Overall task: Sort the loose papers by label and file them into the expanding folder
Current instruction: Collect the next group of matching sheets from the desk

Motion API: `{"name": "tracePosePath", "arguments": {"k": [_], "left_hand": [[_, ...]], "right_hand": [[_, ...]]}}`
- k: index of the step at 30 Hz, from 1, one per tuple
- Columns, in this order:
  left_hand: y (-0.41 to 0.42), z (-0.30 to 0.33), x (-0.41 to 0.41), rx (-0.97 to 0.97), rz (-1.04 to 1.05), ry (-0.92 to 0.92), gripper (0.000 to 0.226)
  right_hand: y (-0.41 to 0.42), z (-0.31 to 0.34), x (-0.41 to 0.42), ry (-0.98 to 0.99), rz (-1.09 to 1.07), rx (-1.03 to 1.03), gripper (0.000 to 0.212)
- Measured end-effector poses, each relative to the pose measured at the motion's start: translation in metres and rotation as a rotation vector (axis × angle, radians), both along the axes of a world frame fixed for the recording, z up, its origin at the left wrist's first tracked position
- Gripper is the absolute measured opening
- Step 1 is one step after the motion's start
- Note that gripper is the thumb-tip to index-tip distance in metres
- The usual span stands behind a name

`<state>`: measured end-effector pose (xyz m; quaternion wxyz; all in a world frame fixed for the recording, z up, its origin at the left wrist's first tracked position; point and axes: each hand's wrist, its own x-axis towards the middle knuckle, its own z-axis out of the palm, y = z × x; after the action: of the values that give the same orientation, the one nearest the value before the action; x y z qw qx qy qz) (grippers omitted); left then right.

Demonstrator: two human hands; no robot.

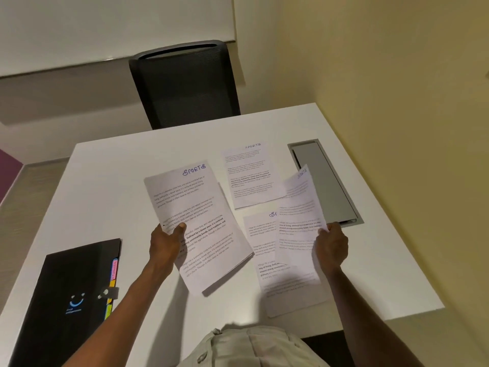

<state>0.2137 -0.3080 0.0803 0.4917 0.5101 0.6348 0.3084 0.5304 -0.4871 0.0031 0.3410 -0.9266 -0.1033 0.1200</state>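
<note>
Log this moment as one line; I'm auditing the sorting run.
left hand: holds SPORTS stack | right hand: pinches single sheet | expanding folder: closed | table sheets: two

"SPORTS" handwritten atop left-held sheet (195, 221) and far sheet on table (250, 176); folder logo (76, 303) text unreadable.

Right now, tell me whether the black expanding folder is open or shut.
Shut. The expanding folder lies flat on the table, strap fastened across its edge.
</note>
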Motion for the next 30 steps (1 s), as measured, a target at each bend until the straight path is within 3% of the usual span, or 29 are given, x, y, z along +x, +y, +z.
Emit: {"name": "tracePosePath", "arguments": {"k": [4, 9, 17, 20, 24, 27, 30], "left_hand": [[0.008, 0.004, -0.002, 0.02, 0.009, 0.049, 0.025], [0.015, 0.008, -0.004, -0.004, 0.007, 0.026, 0.016], [0.012, 0.009, 0.002, -0.197, -0.114, -0.073, 0.011], [0.007, 0.013, 0.004, -0.317, -0.224, -0.191, 0.028], [0.001, 0.025, 0.006, -0.391, -0.357, -0.365, 0.028], [-0.003, 0.031, 0.005, -0.414, -0.439, -0.406, 0.039], [-0.006, 0.03, 0.008, -0.465, -0.318, -0.505, 0.063]], "right_hand": [[0.009, 0.04, -0.002, -0.079, 0.047, 0.151, 0.007], [0.022, 0.086, -0.002, -0.027, 0.173, 0.3, 0.018], [0.043, 0.117, -0.038, 0.321, 0.364, 0.352, 0.028], [0.051, 0.101, -0.054, 0.408, 0.508, 0.243, 0.032], [0.056, 0.093, -0.062, 0.502, 0.611, 0.13, 0.045], [0.062, 0.104, -0.063, 0.572, 0.617, 0.193, 0.049], [0.07, 0.105, -0.074, 0.642, 0.692, 0.281, 0.044]]}}
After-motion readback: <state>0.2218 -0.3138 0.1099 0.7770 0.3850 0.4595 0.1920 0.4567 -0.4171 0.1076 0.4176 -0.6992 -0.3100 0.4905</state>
